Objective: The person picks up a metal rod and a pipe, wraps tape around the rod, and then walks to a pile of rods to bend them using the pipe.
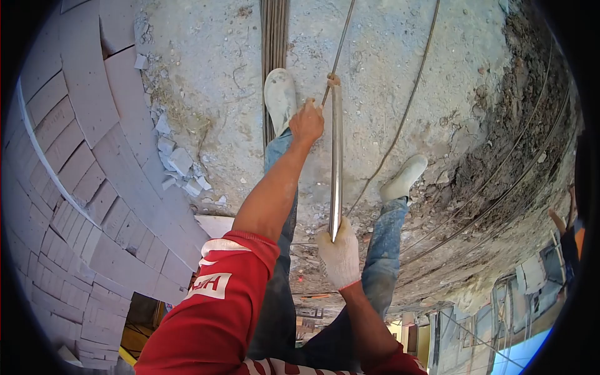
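Note:
My bare left hand (306, 122) is closed around the near end of a thin steel rod (344, 34) that runs away toward the top. At the rod, beside this hand, sits the notched head of a rebar bending wrench (337, 150) with a long, shiny pipe handle. My right hand (340, 253), in a white knit glove, grips the near end of that handle. The wrench head appears to be hooked on the rod; the exact contact is too small to make out.
A bundle of steel rods (274, 37) lies beside my left boot (279, 97). Another rod (409, 103) crosses the ground near my right boot (404, 178). Stacked pale blocks (81, 169) stand left, with broken chunks (180, 161) beside them. Dark loose soil (500, 144) lies right.

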`<state>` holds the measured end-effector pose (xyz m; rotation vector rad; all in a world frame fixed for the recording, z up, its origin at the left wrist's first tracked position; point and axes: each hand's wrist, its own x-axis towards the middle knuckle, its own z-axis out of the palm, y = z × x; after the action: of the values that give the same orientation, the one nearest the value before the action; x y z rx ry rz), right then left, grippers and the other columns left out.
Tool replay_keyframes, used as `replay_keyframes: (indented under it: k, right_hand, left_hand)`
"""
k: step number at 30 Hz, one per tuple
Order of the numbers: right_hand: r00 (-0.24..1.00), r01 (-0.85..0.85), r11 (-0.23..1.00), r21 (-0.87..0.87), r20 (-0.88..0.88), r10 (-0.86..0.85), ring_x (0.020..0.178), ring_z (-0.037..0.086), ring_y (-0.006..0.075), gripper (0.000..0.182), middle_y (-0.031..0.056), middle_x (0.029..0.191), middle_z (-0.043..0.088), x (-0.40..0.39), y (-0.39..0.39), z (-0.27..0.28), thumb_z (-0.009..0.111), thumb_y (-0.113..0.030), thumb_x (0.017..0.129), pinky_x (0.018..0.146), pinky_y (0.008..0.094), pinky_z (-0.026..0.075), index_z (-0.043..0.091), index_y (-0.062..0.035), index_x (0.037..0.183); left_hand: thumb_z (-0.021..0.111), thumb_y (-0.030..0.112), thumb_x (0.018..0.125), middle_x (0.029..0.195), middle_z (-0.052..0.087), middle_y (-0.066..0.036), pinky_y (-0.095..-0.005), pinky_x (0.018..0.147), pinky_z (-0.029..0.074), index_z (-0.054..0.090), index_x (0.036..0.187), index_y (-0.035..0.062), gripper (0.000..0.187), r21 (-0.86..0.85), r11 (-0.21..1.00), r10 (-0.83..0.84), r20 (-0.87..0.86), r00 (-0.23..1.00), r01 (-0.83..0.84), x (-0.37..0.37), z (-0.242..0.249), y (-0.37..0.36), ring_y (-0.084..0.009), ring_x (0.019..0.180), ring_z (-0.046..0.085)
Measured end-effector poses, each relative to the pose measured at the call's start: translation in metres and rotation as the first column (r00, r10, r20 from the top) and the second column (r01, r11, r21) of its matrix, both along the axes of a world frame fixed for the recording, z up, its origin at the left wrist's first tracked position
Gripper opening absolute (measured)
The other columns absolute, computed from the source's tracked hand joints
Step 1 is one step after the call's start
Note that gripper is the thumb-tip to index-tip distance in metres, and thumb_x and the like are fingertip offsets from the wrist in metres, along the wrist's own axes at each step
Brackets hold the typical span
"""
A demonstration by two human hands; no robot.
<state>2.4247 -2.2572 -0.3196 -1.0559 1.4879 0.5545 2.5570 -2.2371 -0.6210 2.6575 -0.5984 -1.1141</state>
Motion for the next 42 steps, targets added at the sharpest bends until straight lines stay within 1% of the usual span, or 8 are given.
replay_keyframes:
  k: [4, 14, 18, 24, 32, 38, 41, 42]
  right_hand:
    - [1.0, -0.021, 0.999, 0.048, -0.008, 0.021, 0.069, 0.065, 0.0443, 0.024, 0.0268, 0.071, 0.059, -0.011, -0.034, 0.025, 0.057, -0.008, 0.088, 0.06, 0.0487, 0.049, 0.052, 0.0049, 0.107]
    - [0.996, -0.077, 0.997, 0.008, -0.054, 0.078, 0.065, 0.067, 0.0338, 0.026, 0.0193, 0.072, 0.062, 0.015, -0.111, 0.11, 0.061, -0.01, 0.089, 0.059, 0.0419, 0.051, 0.052, 0.0028, 0.109]
    - [0.999, -0.032, 0.998, -0.054, -0.01, 0.032, 0.055, 0.059, 0.017, 0.021, 0.0077, 0.068, 0.055, 0.056, -0.153, 0.131, 0.059, -0.01, 0.089, 0.051, 0.0353, 0.049, 0.052, 0.0015, 0.105]
    - [0.979, 0.194, 0.98, 0.039, 0.052, -0.196, 0.042, 0.049, 0.0094, 0.014, 0.0024, 0.066, 0.051, 0.137, -0.229, 0.157, 0.056, -0.009, 0.092, 0.036, 0.0276, 0.04, 0.049, -0.0011, 0.1]
    - [0.969, 0.221, 0.965, 0.144, 0.081, -0.234, 0.042, 0.051, 0.0108, 0.016, 0.0032, 0.067, 0.052, 0.196, -0.402, 0.105, 0.056, -0.008, 0.091, 0.035, 0.0288, 0.04, 0.048, 0.0, 0.102]
    - [0.987, 0.098, 0.993, 0.069, 0.119, -0.105, 0.057, 0.064, 0.0297, 0.023, 0.0186, 0.069, 0.061, 0.232, -0.52, 0.026, 0.056, -0.013, 0.088, 0.052, 0.0415, 0.051, 0.055, 0.006, 0.101]
    - [0.991, -0.005, 0.999, 0.032, 0.137, 0.0, 0.076, 0.068, 0.0435, 0.029, 0.0301, 0.081, 0.065, 0.25, -0.54, 0.008, 0.056, -0.015, 0.087, 0.068, 0.0462, 0.054, 0.057, 0.0083, 0.105]
    - [0.99, -0.008, 1.0, -0.012, 0.144, 0.01, 0.082, 0.067, 0.0472, 0.031, 0.033, 0.084, 0.064, 0.255, -0.539, 0.011, 0.056, -0.015, 0.087, 0.071, 0.0481, 0.053, 0.056, 0.0089, 0.107]
  left_hand:
    - [0.049, 0.036, 0.101, 0.072, 0.069, -0.014, -0.0506, 0.075, 0.051, 0.068, 0.097, 0.0046, 0.037, -0.082, 0.996, 0.017, -0.24, 0.971, -0.037, -0.015, -0.033, -0.004, -0.0388, 0.077, 0.069]
    - [0.049, 0.033, 0.102, 0.065, 0.065, -0.013, -0.0437, 0.065, 0.051, 0.066, 0.091, 0.0028, 0.037, -0.249, 0.966, -0.008, -0.279, 0.96, -0.064, 0.033, 0.049, -0.109, -0.0271, 0.06, 0.067]
    - [0.05, 0.03, 0.101, 0.079, 0.069, -0.021, -0.0499, 0.075, 0.05, 0.065, 0.093, 0.0013, 0.033, -0.306, 0.942, 0.048, -0.282, 0.958, -0.137, 0.069, 0.078, -0.17, -0.0384, 0.078, 0.068]
    - [0.048, 0.025, 0.099, 0.096, 0.068, -0.028, -0.0567, 0.085, 0.047, 0.064, 0.097, 0.002, 0.028, -0.303, 0.933, 0.095, -0.312, 0.945, -0.193, 0.138, 0.105, -0.251, -0.0496, 0.096, 0.062]
    - [0.046, 0.027, 0.099, 0.09, 0.066, -0.028, -0.0542, 0.082, 0.048, 0.068, 0.095, 0.0043, 0.032, -0.293, 0.946, 0.062, -0.253, 0.965, -0.138, 0.218, 0.047, -0.393, -0.0473, 0.089, 0.063]
    - [0.049, 0.029, 0.099, 0.103, 0.068, -0.028, -0.0517, 0.089, 0.05, 0.065, 0.113, 0.0046, 0.033, -0.166, 0.974, 0.088, -0.356, 0.93, -0.156, 0.254, -0.012, -0.49, -0.049, 0.096, 0.064]
    - [0.047, 0.033, 0.101, 0.106, 0.067, -0.023, -0.0462, 0.08, 0.056, 0.056, 0.129, -0.0022, 0.045, -0.074, 0.995, -0.059, 0.066, 0.996, 0.064, 0.258, 0.028, -0.515, -0.0341, 0.09, 0.07]
    - [0.046, 0.034, 0.103, 0.107, 0.065, -0.024, -0.0447, 0.075, 0.058, 0.052, 0.131, -0.0029, 0.047, 0.033, 0.908, 0.398, -0.383, 0.833, -0.418, 0.264, 0.079, -0.534, -0.0336, 0.088, 0.07]
